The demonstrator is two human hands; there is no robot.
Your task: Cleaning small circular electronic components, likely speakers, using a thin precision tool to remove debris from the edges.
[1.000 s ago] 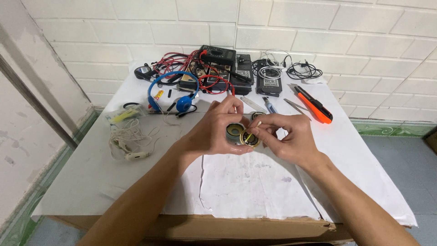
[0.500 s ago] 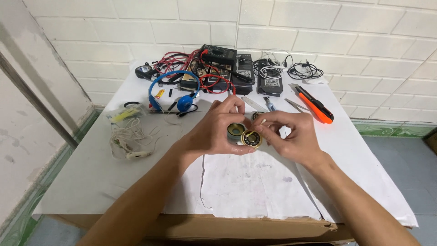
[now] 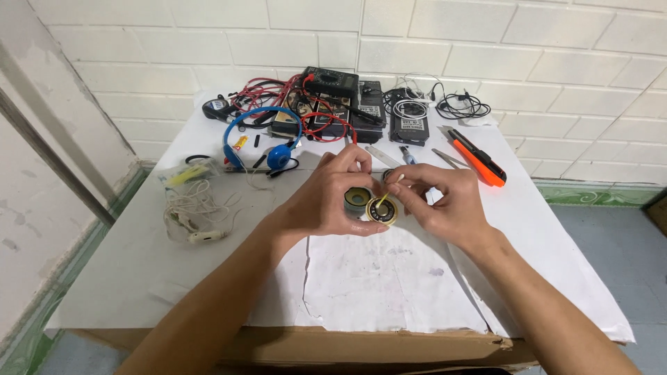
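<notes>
Now, small round tin [image 3: 381,212] between both hands' grips

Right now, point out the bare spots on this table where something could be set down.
Free: the white paper sheet in front of both hands, up to the cardboard edge; the right side below the orange cutter; the left front below the white earphones. Crowded: the back row with the blue headphones, red wires and black meter.
</notes>
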